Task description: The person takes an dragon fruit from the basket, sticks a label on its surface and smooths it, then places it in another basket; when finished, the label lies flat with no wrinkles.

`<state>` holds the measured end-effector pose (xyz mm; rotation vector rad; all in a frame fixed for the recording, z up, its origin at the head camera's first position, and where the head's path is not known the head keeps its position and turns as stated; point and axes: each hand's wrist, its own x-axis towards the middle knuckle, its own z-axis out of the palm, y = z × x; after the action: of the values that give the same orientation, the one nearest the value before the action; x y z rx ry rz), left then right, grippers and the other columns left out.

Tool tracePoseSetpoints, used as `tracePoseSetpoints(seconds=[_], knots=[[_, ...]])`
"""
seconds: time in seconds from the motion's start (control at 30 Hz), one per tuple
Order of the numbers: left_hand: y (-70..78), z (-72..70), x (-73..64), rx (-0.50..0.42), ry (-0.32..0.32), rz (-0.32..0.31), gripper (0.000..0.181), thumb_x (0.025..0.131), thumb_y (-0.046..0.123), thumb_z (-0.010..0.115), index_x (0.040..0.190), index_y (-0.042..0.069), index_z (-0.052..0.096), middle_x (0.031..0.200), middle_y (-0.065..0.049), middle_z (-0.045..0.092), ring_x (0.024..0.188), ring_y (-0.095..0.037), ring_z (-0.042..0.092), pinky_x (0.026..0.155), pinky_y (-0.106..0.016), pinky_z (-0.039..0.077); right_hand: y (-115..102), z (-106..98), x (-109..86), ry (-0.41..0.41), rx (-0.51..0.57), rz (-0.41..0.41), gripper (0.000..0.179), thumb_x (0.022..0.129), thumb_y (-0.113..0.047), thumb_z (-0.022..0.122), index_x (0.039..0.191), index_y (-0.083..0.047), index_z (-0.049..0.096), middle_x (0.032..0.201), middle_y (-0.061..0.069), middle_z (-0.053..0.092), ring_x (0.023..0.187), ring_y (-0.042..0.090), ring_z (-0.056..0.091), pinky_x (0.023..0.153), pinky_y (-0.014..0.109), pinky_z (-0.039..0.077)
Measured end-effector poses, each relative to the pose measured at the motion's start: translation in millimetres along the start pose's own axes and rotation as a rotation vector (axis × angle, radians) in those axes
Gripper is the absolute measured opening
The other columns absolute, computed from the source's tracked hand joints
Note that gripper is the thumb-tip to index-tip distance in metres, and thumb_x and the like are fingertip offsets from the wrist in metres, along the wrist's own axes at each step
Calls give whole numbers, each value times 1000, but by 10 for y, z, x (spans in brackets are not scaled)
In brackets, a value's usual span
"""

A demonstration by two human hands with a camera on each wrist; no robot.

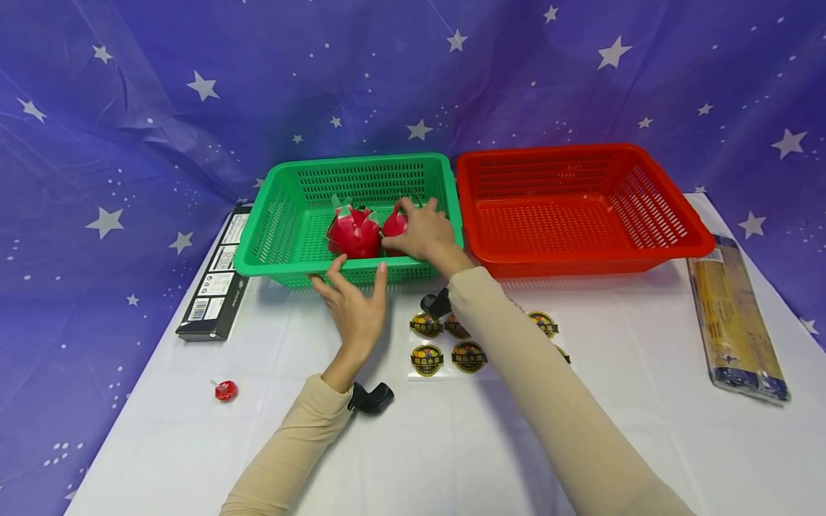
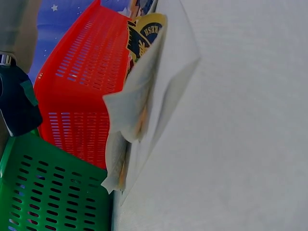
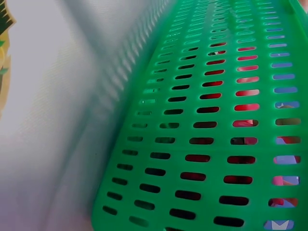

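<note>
Inside the green basket (image 1: 293, 215) sit two pink-red dragon fruits side by side. The left dragon fruit (image 1: 356, 235) has its green tip upward. My right hand (image 1: 427, 231) reaches over the basket's front rim and grips the other dragon fruit (image 1: 395, 223), thumb and fingers curled round it and covering much of it. At the front rim, my left hand (image 1: 356, 315) has its fingers spread, fingertips right at the edge below the left fruit. Red patches show through the slots of the green basket wall (image 3: 207, 125) in the right wrist view.
A red basket (image 1: 535, 222) stands right of the green one. In front lies a sheet of round fruit stickers (image 1: 427, 360), partly under the right arm. A black box (image 1: 216, 287) and a small red item (image 1: 226, 390) are at left, a flat packet (image 1: 736, 315) at right.
</note>
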<state>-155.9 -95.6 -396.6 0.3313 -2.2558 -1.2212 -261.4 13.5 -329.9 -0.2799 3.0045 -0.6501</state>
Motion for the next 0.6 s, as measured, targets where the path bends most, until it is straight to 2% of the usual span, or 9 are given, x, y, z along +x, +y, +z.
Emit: tracePoseSetpoints(seconds=[0.17, 0.33, 0.5, 0.6], knots=[[-6, 9, -3, 2, 7, 5, 68, 81, 59, 52, 128, 16, 28, 145, -23, -5, 139, -36, 2, 108, -51, 17, 3, -9, -3, 30, 30, -1, 60, 71, -56, 64, 121, -31, 41, 118, 17, 41, 96, 35, 49, 67, 38, 49], [-9, 8, -1, 7, 14, 14, 68, 81, 58, 52, 127, 15, 28, 145, -23, -4, 138, -36, 3, 109, -51, 17, 5, -23, -1, 88, 70, 5, 68, 69, -58, 63, 127, -34, 36, 118, 16, 40, 94, 31, 48, 69, 40, 49], [-11, 8, 1, 3, 7, 6, 67, 81, 58, 52, 128, 16, 28, 145, -24, -6, 138, -37, 3, 108, -53, 16, 20, -40, -12, 179, 167, -1, 70, 68, -58, 63, 128, -35, 35, 119, 14, 38, 95, 28, 48, 72, 39, 50], [-13, 11, 1, 4, 11, 5, 68, 81, 59, 52, 128, 16, 28, 146, -23, -6, 138, -36, 3, 109, -51, 15, 38, -51, -24, 237, 277, -7, 68, 68, -56, 64, 127, -35, 36, 121, 13, 37, 98, 27, 49, 75, 38, 51]])
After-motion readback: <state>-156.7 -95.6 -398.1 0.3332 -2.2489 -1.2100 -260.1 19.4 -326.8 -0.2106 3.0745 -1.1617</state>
